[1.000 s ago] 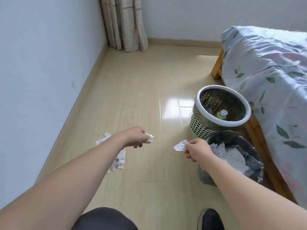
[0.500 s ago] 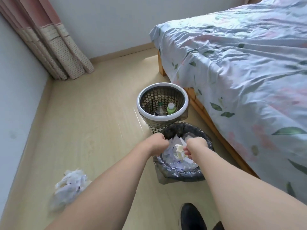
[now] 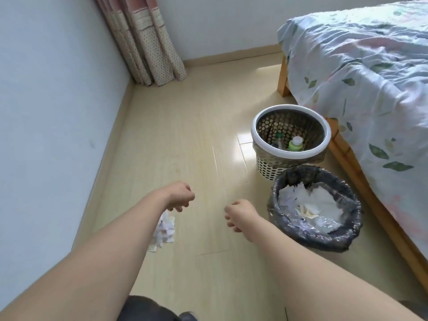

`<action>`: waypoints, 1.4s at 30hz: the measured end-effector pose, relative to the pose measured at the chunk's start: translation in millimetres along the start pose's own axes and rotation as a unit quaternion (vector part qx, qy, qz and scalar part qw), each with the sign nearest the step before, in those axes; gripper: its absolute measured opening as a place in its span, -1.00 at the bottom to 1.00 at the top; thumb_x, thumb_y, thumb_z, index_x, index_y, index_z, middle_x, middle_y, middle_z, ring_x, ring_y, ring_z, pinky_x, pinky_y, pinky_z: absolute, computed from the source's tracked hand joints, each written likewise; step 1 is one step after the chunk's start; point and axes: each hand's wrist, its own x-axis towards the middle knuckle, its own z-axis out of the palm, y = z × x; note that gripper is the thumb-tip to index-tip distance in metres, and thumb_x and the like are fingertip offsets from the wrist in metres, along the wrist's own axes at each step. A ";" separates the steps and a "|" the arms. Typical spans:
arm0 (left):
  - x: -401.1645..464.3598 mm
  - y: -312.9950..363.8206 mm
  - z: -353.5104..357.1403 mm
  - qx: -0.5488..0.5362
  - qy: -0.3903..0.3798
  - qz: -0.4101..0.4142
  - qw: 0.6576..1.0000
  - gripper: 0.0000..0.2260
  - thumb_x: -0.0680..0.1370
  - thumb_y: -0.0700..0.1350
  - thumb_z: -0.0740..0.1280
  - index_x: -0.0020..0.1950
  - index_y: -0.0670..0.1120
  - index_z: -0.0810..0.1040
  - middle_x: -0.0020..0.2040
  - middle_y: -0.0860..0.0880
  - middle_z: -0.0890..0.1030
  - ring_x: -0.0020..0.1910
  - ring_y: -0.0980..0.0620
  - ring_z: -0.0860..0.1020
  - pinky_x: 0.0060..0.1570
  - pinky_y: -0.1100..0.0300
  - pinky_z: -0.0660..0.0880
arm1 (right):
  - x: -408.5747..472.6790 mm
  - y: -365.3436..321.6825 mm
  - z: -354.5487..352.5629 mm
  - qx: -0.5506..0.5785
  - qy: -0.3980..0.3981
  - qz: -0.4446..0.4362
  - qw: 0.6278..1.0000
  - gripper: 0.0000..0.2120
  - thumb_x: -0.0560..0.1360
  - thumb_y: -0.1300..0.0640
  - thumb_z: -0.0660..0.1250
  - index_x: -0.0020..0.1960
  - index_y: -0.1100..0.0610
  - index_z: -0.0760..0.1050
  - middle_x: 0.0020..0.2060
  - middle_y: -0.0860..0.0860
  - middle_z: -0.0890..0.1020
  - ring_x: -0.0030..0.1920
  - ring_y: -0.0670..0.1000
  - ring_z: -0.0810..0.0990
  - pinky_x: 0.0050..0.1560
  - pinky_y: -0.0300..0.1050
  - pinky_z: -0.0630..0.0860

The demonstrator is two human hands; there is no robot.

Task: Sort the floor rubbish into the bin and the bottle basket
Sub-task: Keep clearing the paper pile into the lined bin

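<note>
Hands (image 3: pixel 179 196) (image 3: pixel 238 214) loosely curled, empty; crumpled paper (image 3: pixel 164 230) on glossy plank floor (image 3: pixel 185 140)

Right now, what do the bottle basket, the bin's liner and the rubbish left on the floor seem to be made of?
Bottle basket: likely rigid plastic, with a smooth white rim and a perforated wall. Bin liner: thin black plastic film, glossy and wrinkled, folded over the edge. Floor rubbish: looks like crumpled white paper, matt with sharp creases; it could be tissue.

Beyond the right hand (image 3: pixel 240 213), a black-lined bin (image 3: pixel 347 237) holds white paper; the basket (image 3: pixel 268 165) is white lattice. Pale wood floor (image 3: pixel 180 140), leaf-print bedspread (image 3: pixel 361 72), dotted pink curtain (image 3: pixel 150 42).
</note>
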 end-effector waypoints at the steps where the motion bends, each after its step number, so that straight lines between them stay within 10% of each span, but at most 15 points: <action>1: -0.6 -24.4 -2.4 -0.018 0.001 -0.012 1.000 -0.81 0.56 -0.16 0.15 0.11 -0.15 0.49 -0.05 -0.09 0.59 -0.27 -0.02 0.54 -0.32 0.21 0.34 | -0.9 1.2 22.8 -0.030 -0.016 -0.006 0.999 -0.91 0.44 0.22 0.13 -0.18 0.10 0.39 -0.28 0.09 0.49 -0.28 0.08 0.42 -0.29 -0.11 0.29; 13: 51.8 -299.9 85.7 -0.179 -0.004 -0.158 0.971 -0.85 0.49 -0.22 0.16 -0.25 -0.03 0.30 -0.35 -0.04 0.34 -0.41 -0.01 0.30 -0.45 0.24 0.11 | 59.0 2.5 198.1 -0.362 -0.100 -0.050 0.925 -0.79 0.48 0.21 0.14 0.05 0.14 0.48 -0.08 0.03 0.58 -0.17 0.03 0.50 -0.26 -0.18 0.40; 16: 86.0 -324.8 124.3 -0.190 0.006 -0.191 0.963 -0.81 0.53 -0.09 0.24 0.13 -0.10 0.46 0.06 -0.13 0.51 0.02 -0.12 0.53 -0.11 0.15 0.42 | 80.7 14.7 216.0 -0.421 -0.115 -0.054 0.898 -0.79 0.50 0.18 0.15 0.09 0.13 0.48 -0.03 0.03 0.58 -0.15 0.03 0.51 -0.30 -0.19 0.38; 19: 124.0 -335.1 158.2 -0.174 0.114 -0.204 0.957 -0.49 0.53 0.12 0.30 0.40 -0.08 0.34 0.33 -0.17 0.35 0.30 -0.20 0.40 0.26 0.06 0.36 | 103.9 21.2 225.8 -0.484 -0.131 -0.069 0.862 -0.79 0.50 0.15 0.15 0.09 0.08 0.47 -0.05 -0.03 0.53 -0.16 0.02 0.51 -0.36 -0.22 0.35; 28: 158.7 -333.5 218.9 -0.062 0.420 -0.184 0.887 -0.65 0.40 0.15 0.20 0.02 0.01 0.59 -0.06 -0.11 0.51 -0.12 -0.17 0.47 -0.09 -0.01 0.35 | 170.9 13.4 265.8 -0.458 -0.103 -0.101 0.877 -0.65 0.56 0.03 0.17 0.32 0.06 0.35 0.11 -0.01 0.51 -0.10 -0.01 0.54 -0.17 -0.14 0.42; 42: 167.0 -335.6 227.3 -0.035 0.443 -0.178 0.878 -0.81 0.37 0.01 0.16 -0.18 -0.08 0.45 -0.14 -0.10 0.46 -0.21 -0.12 0.36 -0.18 0.01 0.21 | 201.1 1.7 342.6 -0.595 0.022 -0.352 0.722 -0.63 0.54 0.02 0.20 0.32 0.06 0.35 0.19 0.00 0.42 0.20 0.09 0.35 0.19 -0.07 0.30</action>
